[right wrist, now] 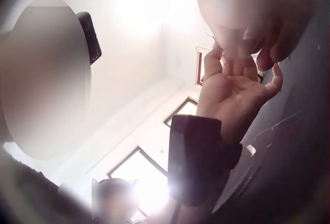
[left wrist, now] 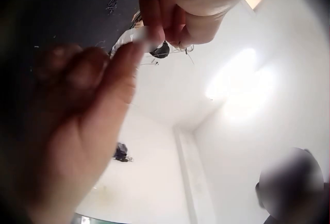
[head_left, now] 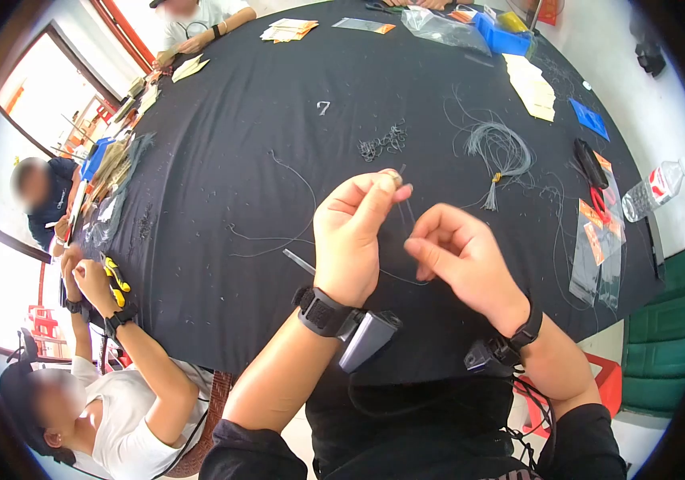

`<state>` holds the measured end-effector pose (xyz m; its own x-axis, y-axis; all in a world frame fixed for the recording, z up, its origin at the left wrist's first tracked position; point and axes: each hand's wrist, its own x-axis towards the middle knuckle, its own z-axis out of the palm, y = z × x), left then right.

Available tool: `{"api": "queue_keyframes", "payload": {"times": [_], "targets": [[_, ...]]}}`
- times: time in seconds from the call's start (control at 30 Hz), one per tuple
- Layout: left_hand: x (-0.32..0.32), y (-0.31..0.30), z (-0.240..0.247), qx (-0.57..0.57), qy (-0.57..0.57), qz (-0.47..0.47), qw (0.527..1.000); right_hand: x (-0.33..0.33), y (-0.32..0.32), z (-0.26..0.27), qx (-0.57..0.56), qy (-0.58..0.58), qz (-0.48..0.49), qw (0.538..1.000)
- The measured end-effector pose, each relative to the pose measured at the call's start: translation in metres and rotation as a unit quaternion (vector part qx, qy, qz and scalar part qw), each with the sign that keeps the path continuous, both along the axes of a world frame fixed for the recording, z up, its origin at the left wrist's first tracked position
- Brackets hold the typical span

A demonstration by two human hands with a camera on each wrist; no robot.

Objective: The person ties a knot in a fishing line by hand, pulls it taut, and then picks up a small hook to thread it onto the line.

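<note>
Both hands are raised over the black table (head_left: 238, 160), close together. In the head view my left hand (head_left: 394, 182) pinches the top of a thin dark thread (head_left: 407, 210) between thumb and forefinger. My right hand (head_left: 422, 244), just below and to the right, has its fingers curled and pinches the same thread lower down. The thread loops on toward the table beneath the hands. The left wrist view shows the left hand's fingertips (left wrist: 136, 41) blurred, meeting the right hand (left wrist: 191, 7). From the right wrist, the left hand (right wrist: 232, 90) reaches up to the right hand (right wrist: 252, 23).
A bundle of grey threads (head_left: 501, 150) and a small pile of dark hooks (head_left: 382, 144) lie beyond the hands. Plastic bags (head_left: 598, 248), a water bottle (head_left: 653, 190) and a blue tray (head_left: 502, 36) are to the right. Other people sit at the left edge, with yellow pliers (head_left: 116, 280) nearby.
</note>
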<state>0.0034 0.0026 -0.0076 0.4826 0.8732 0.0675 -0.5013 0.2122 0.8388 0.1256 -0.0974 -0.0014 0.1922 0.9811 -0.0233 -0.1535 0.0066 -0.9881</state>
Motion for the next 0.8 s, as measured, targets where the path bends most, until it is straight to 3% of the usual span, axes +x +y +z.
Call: {"api": "queue_keyframes", "payload": {"times": [0.13, 0.27, 0.37, 0.53, 0.63, 0.73, 0.8], "targets": [[-0.005, 0.007, -0.001, -0.065, -0.108, -0.053, 0.991, -0.005, -0.001, -0.012, -0.058, 0.029, 0.119, 0.991], [-0.004, 0.001, 0.001, -0.099, -0.095, -0.065, 0.988, -0.006, 0.001, -0.015, -0.091, 0.012, 0.115, 0.989], [-0.004, 0.001, -0.002, -0.107, -0.098, -0.07, 0.987, -0.006, -0.001, -0.019, -0.034, -0.018, 0.12, 0.992], [-0.006, 0.002, 0.0, -0.082, -0.107, -0.073, 0.988, 0.02, -0.003, 0.01, -0.138, 0.116, 0.088, 0.98], [-0.004, 0.001, -0.002, -0.072, -0.09, -0.086, 0.99, 0.033, 0.0, 0.007, -0.06, -0.003, -0.052, 0.997], [-0.001, -0.005, -0.002, -0.062, -0.042, -0.105, 0.992, 0.034, 0.0, 0.012, 0.079, -0.238, -0.131, 0.959], [0.001, -0.009, -0.002, -0.046, -0.015, -0.118, 0.992, 0.031, 0.001, 0.014, 0.122, -0.192, -0.125, 0.966]]}}
